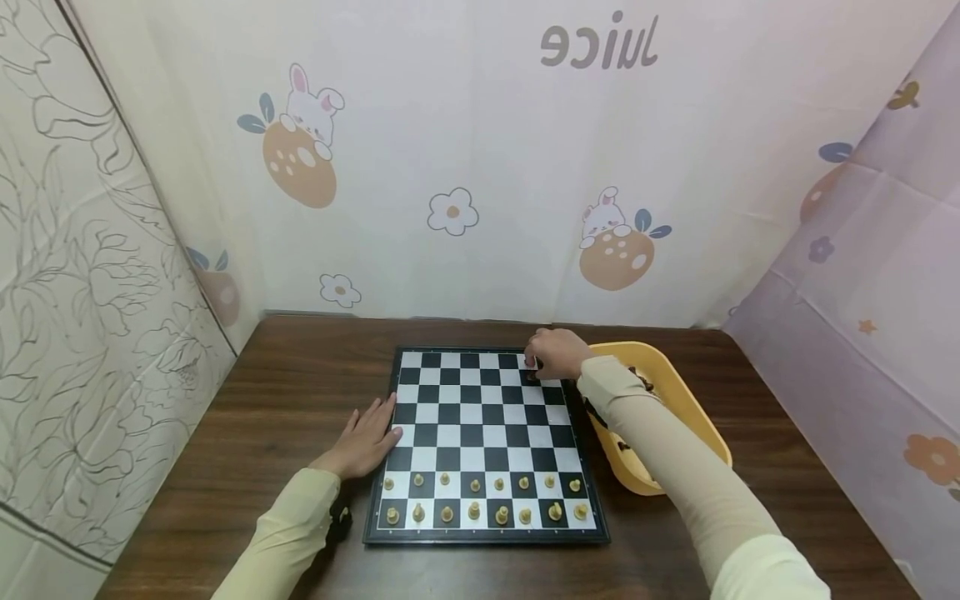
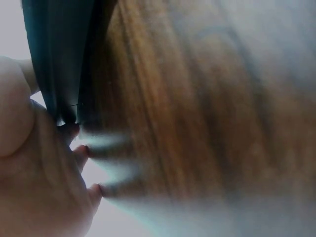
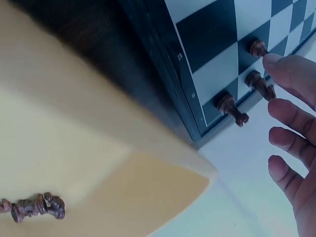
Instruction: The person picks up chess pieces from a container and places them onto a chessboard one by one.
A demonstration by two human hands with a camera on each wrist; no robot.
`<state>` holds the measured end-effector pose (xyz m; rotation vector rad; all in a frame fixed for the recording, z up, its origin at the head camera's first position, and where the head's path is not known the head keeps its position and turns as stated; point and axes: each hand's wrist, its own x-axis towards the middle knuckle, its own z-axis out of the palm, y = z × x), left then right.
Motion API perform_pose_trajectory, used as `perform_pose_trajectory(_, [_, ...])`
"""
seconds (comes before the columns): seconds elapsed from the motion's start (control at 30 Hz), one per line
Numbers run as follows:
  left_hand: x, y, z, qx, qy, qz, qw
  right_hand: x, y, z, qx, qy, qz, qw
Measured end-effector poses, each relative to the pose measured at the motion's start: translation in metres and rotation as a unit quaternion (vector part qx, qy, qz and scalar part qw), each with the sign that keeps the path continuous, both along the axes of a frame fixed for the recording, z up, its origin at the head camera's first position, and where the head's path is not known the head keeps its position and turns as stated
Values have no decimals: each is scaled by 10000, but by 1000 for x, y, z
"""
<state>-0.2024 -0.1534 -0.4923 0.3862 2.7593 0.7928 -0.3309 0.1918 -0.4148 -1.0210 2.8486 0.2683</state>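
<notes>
A black-and-white chessboard [image 1: 480,433] lies on the brown table [image 1: 285,400]. Light chess pieces [image 1: 474,498] fill its two near rows. My left hand [image 1: 363,442] lies flat on the table, fingers straight, touching the board's left edge [image 2: 59,59]. My right hand [image 1: 534,365] reaches over the board's far right corner. In the right wrist view, three dark pieces stand by that corner, and my right hand [image 3: 276,64] has its forefinger tip on one dark piece [image 3: 257,48]. The thumb is hidden. The other fingers [image 3: 291,143] hang loose.
A yellow tub [image 1: 697,417] stands right of the board, partly under my right forearm, with dark pieces [image 3: 34,207] in it. Patterned curtains close off the table at the back and on both sides.
</notes>
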Motion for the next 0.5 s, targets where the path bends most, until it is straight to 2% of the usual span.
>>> perform_pose_trajectory(0.17, [0,0,-2,-31,2,36,10000,2,9,10,27,166,166,9997])
perform_pose_trajectory(0.5, [0,0,-1,-14,57,-27,10000,5,35,31,37,465,205,9987])
